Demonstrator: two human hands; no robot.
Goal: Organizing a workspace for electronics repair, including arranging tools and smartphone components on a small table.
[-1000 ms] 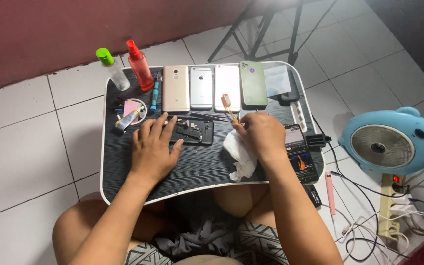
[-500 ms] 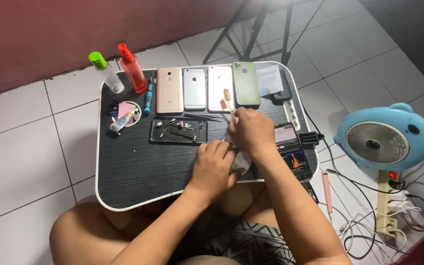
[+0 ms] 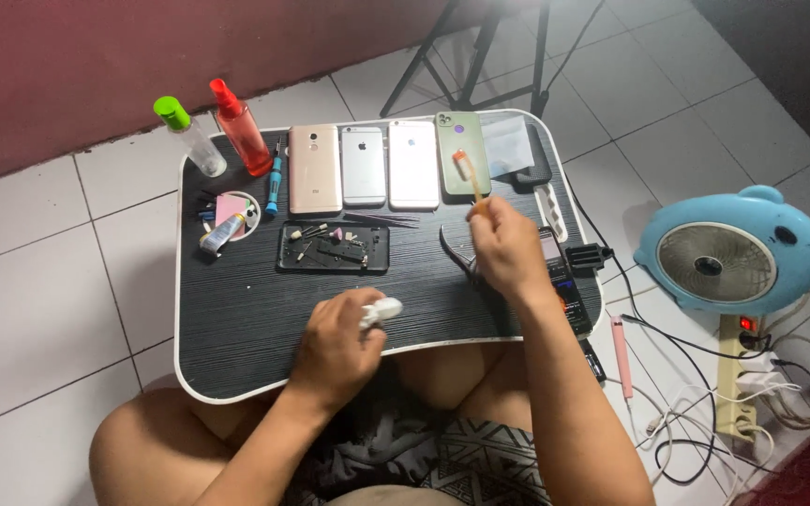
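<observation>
Head view, looking down at my lap counter (image 3: 236,328), black top with a white rim.

- My left hand (image 3: 335,347): near edge of the counter, grip clenched around a crumpled white cloth (image 3: 382,311), which sticks out to the right of the fingers.
- My right hand (image 3: 508,248): right of centre, grip closed on a thin brush (image 3: 469,178) that points to the far side; its head lies over the green phone.
- Phones, far row, backs up, left to right: gold phone (image 3: 315,169), grey phone (image 3: 364,166), white phone (image 3: 413,164), green phone (image 3: 462,141). They lie just beside one another.
- Black tray (image 3: 334,249): centre, just near of the phone row, with small parts on it.
- Tweezers (image 3: 382,219): between the tray and the phone row.
- Blue screwdriver (image 3: 275,183): left of the gold phone.
- Red bottle (image 3: 241,128) and clear bottle with a green cap (image 3: 189,136): far left corner, upright.
- Round dish (image 3: 229,213): left side, holding a small tube and bits.
- Blue fan (image 3: 728,258): on the tiled floor, right of the counter, near a power strip (image 3: 738,375) with cables.
</observation>
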